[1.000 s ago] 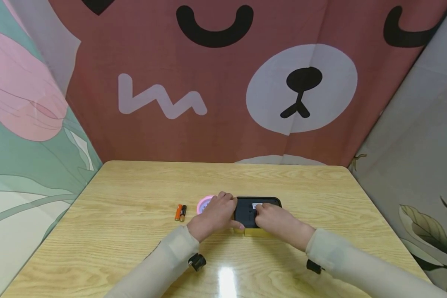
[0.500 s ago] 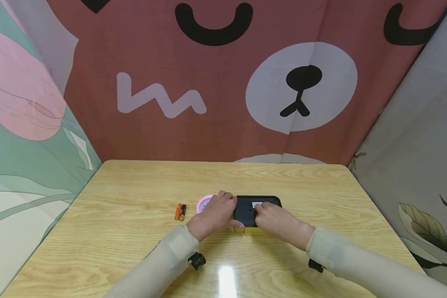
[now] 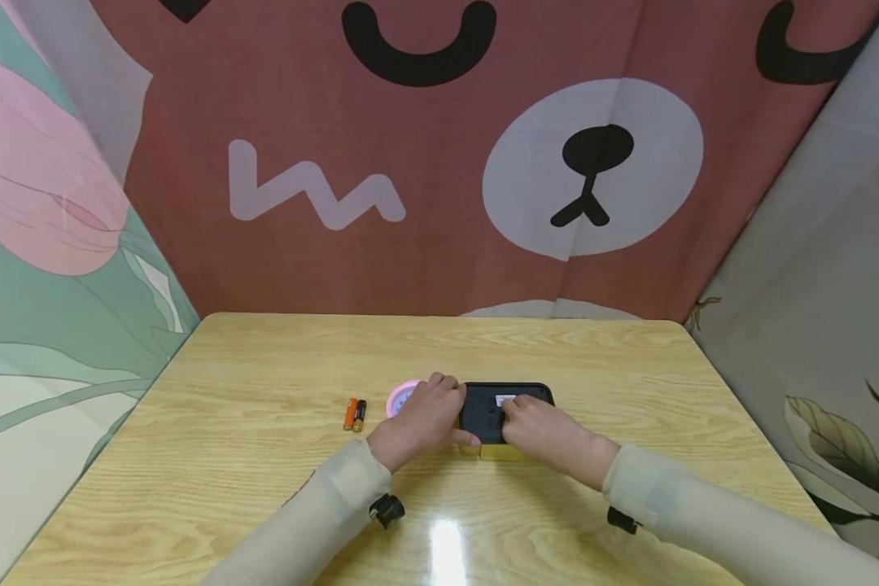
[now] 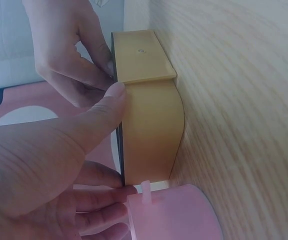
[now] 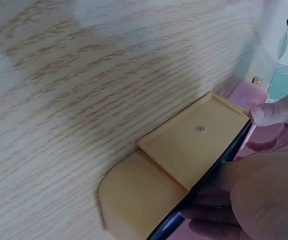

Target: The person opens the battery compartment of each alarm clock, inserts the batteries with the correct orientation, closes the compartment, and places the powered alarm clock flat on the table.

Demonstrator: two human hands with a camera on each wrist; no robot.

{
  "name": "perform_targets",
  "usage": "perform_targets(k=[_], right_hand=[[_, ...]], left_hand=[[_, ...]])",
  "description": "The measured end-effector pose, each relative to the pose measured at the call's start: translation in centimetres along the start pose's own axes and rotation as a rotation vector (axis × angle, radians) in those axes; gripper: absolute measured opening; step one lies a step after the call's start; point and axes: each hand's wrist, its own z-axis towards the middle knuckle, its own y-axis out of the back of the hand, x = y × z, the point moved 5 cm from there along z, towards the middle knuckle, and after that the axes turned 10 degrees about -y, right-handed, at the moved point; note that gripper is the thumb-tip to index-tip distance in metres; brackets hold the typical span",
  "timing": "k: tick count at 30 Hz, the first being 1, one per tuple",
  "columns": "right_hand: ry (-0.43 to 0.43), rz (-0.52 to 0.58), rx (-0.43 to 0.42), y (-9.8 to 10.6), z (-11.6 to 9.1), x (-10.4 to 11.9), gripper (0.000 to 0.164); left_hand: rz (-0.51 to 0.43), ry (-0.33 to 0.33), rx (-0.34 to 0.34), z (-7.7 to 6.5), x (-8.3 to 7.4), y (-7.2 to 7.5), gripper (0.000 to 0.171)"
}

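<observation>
A yellow case with a flat black face turned up rests on the table. That face carries a small white label. My left hand grips the case's left end, its thumb on the near edge and its fingers toward the far side. The fingertips of my right hand touch the black face by the label, curled. Whether they pinch anything is hidden under the hand. In the right wrist view, the case's yellow side shows a raised panel with a screw in it.
A pink round thing with a pale printed face stands left of the case, partly behind my left hand. Farther left lie an orange battery and a black-and-copper battery, side by side. Printed curtains hang behind the wooden table.
Both hands keep their places on the case, with barely any visible movement. The head view has tilted slightly, so the background sits a little higher.
</observation>
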Motion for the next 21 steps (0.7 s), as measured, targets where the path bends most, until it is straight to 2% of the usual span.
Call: perform_targets(k=[9,12,17,21], right_hand=[[-0.006,0.029,0.036,-0.1,-0.1,-0.1,0.006],[-0.038,0.119,0.076,-0.2,0.0,-0.3,0.006],[-0.120,0.347,0.197,-0.2,0.2,-1.3,0.011],[-0.160,0.447,0.230,0.0,0.6,-2.3,0.010]], left_hand=[[-0.010,0.008,0.008,-0.1,-0.1,-0.1,0.082],[-0.010,0.007,0.015,-0.2,-0.1,-0.2,0.083],[-0.014,0.002,0.019,-0.1,0.0,-0.3,0.082],[-0.025,0.000,0.017,0.0,0.1,-0.2,0.084]])
